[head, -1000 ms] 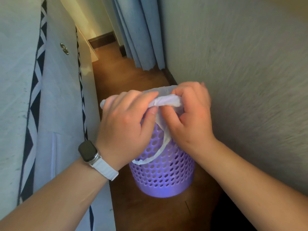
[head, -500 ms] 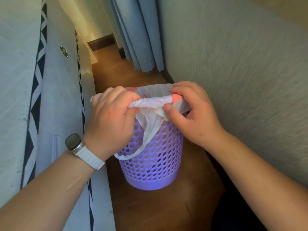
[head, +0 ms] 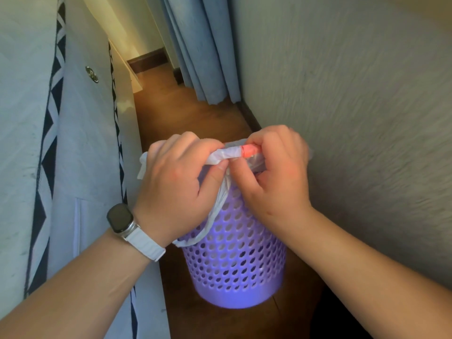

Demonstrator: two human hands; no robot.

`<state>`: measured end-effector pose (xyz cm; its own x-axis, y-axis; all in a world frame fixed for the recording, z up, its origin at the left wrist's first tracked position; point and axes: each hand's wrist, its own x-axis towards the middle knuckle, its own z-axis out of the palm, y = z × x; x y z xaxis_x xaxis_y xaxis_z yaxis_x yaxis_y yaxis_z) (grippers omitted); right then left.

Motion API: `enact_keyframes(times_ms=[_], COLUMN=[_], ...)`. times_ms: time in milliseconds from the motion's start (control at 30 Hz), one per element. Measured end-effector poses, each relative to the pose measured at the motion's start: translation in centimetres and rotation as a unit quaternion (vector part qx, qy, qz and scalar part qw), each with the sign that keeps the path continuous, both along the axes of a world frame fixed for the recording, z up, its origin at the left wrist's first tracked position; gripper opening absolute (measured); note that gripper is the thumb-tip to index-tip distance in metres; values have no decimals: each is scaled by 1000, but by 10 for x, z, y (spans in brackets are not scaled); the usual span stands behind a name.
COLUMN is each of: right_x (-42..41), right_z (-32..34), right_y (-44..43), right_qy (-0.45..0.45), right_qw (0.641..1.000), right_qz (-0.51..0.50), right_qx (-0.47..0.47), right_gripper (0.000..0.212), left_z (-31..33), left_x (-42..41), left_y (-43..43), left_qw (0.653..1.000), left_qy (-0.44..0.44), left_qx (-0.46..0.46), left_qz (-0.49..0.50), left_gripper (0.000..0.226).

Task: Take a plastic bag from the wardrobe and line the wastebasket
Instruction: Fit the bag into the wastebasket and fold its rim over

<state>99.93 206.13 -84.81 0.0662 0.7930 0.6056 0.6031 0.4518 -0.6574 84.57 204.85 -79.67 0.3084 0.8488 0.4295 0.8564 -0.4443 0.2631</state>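
Our left hand and right hand pinch the white plastic bag, rolled over the purple wastebasket rim just below them.

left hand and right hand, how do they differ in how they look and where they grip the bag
The left hand has a dark watch on a white strap at its wrist; the right hand has a bare wrist. The left hand's grip is on white, bunched plastic bag; the right hand's grip is at the pink rim. Both pinch the bag at the top of the purple wastebasket, thumbs nearly meeting.
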Motion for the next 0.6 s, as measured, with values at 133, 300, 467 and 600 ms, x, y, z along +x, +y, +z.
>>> enact_keyframes(times_ms=[133,300,467,600], right_x=[6,22,24,19], right_z=[3,-5,-8,-6], right_y=[2,18,24,20], right_qy=[16,57,82,79], right_qw=[997,992,992,995], right_qz=[80,109,95,58], right_qx=[-2,-21,-23,-17], right_gripper=[29,38,23,17], left_z=[2,2,0,2], left_x=[-14,-25,-23,-22], left_y=[9,15,15,10], left_qw=[1000,999,997,998], left_qy=[-2,-30,-71,-65], left_qx=[5,9,6,-7], left_qz=[11,3,-14,-25], left_gripper=[23,20,24,24])
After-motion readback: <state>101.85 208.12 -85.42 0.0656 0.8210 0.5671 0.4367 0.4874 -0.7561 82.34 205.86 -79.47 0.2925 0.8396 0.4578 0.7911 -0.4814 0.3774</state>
